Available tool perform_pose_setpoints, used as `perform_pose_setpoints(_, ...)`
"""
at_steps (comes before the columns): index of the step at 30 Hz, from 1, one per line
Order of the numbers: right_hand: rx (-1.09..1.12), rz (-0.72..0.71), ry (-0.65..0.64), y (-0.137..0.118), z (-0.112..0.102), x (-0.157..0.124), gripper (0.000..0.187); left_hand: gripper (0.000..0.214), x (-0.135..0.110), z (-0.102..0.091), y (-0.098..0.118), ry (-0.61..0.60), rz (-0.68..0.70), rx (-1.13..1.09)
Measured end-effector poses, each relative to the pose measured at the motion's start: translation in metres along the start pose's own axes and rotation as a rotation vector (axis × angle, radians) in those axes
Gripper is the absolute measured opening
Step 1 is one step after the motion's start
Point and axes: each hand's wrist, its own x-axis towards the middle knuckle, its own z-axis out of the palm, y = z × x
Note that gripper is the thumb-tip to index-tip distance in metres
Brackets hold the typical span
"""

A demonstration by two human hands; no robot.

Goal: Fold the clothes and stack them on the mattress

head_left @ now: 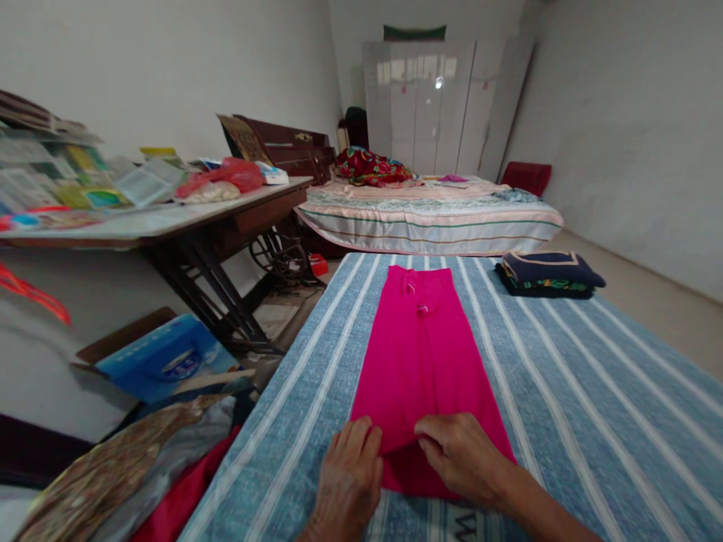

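A bright pink garment [421,361] with drawstring ends near its narrower far edge lies lengthwise on a blue bedspread with white stripes [316,376]. It may be trousers or a skirt; I cannot tell which. At its near left corner, my left hand [351,467] has its fingers curled down over the cloth's edge. My right hand [460,455] pinches the upper layer near the middle of the near edge, between thumb and bent fingers. Below this raised layer, a darker pink under layer [415,470] shows between the two hands.
Folded dark clothes [547,272] are stacked at the bed's far right. Beyond is another bed [440,222] with a red floral blanket [373,167]. A cluttered sewing-machine table [226,205] stands left, with a blue box [175,357] and a cloth pile [141,459] below.
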Motion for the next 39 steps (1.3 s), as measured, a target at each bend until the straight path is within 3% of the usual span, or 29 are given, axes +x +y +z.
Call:
perform_pose_setpoints(5, -0.046, -0.017, -0.042, 0.002, 0.008, -0.004, 0.016, 0.028, -0.001, -0.005, -0.014, -0.047, -0.052, 0.057)
perform_pose_setpoints(10, -0.102, -0.038, -0.086, 0.003, 0.020, -0.008, 0.015, 0.028, -0.010, -0.007, -0.023, -0.005, -0.052, 0.099)
perform_pose_setpoints(21, -0.112, -0.062, -0.125, -0.010, 0.017, -0.003, 0.015, 0.027, -0.034, -0.005, -0.046, -0.031, -0.037, 0.117)
perform_pose_setpoints(28, -0.114, -0.054, -0.109, -0.013, 0.014, -0.001, 0.015, 0.021, -0.040, -0.010, -0.048, -0.070, -0.034, 0.157)
perform_pose_setpoints(32, -0.124, -0.069, -0.178, -0.014, 0.011, 0.000, 0.014, 0.021, -0.039, -0.014, -0.048, -0.112, -0.006, 0.154)
perform_pose_setpoints(39, -0.126, -0.101, -0.167, -0.014, 0.023, -0.002, 0.015, 0.021, -0.038, -0.020, -0.049, -0.099, 0.018, 0.134)
